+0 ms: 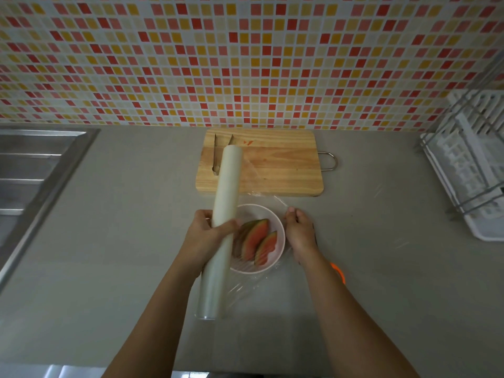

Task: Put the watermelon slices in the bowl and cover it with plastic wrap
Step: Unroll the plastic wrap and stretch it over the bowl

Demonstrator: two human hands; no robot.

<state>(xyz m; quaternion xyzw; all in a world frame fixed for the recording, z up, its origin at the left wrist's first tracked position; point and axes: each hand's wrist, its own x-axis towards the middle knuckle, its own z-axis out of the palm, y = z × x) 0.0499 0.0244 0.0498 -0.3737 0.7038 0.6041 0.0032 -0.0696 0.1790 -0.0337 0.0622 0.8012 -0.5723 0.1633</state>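
Fingers of the left hand [207,236] curl round the middle of a long roll of plastic wrap [226,186], thumb across the front, holding it raised and tilted so that its far end lies over the cutting board and its near end points back toward the person. The roll's face is plain milky white. The right hand [298,230] sits just right of the bowl [268,212], fingers bent, pinching the free edge of the film [246,286], which stretches from the roll across the bowl and wrinkles down onto the grey counter [136,241] on the near side. Under the film, the pale pink bowl holds the watermelon slices [256,236], red flesh and green rind, leaning together on its left half. An orange object [339,272] shows partly from under the right forearm. Beyond the bowl lies a wooden cutting board [281,170] with a wire handle on its right edge, metal tongs [216,156] on its left part and small red scraps [248,142] near its far edge. A steel sink [32,165] is at the left, a white dish rack [469,165] at the right, and a mosaic-tiled wall [245,58] behind.
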